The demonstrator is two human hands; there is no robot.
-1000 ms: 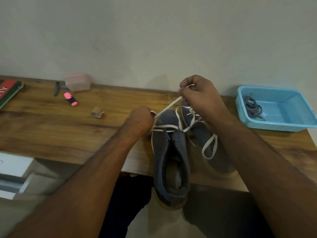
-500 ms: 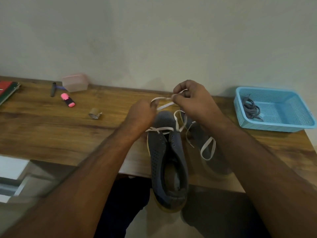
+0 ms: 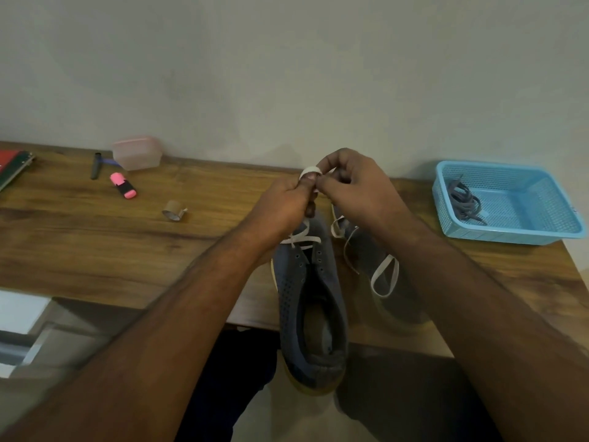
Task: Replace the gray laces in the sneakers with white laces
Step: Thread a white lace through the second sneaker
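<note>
Above the toe of the near shoe [image 3: 310,301], both hands meet on one white lace [image 3: 310,170]: left hand [image 3: 283,207] has it looped over a fingertip and pinched, right hand [image 3: 353,189] pinches it just beside. Progress, judged: gray laces [image 3: 463,200] are out and lie bunched in the basket [image 3: 541,232], well right of the near shoe, so removal looks done. Near shoe carries white lace only across its front eyelets; approx. half its rows or more stand unthreaded, lace ends raised in the hands. 2nd shoe [image 3: 379,266], touching or just right of the near shoe, shows a loose white lace [image 3: 384,275] draped over it; how far it is threaded can't be told, arm hides much. Left to do: finish both, tie. Counts: shoes 2; white laces 2; gray laces 1 bundle, no. unclear; basket 1. Far left of the near shoe on the table [image 3: 95,250]: 1 highlighter [image 3: 123,186], 1 dark pen [image 3: 95,165], 1 pink tub [image 3: 137,153], 1 tape roll [image 3: 173,211], 1 book [image 3: 12,165].
</note>
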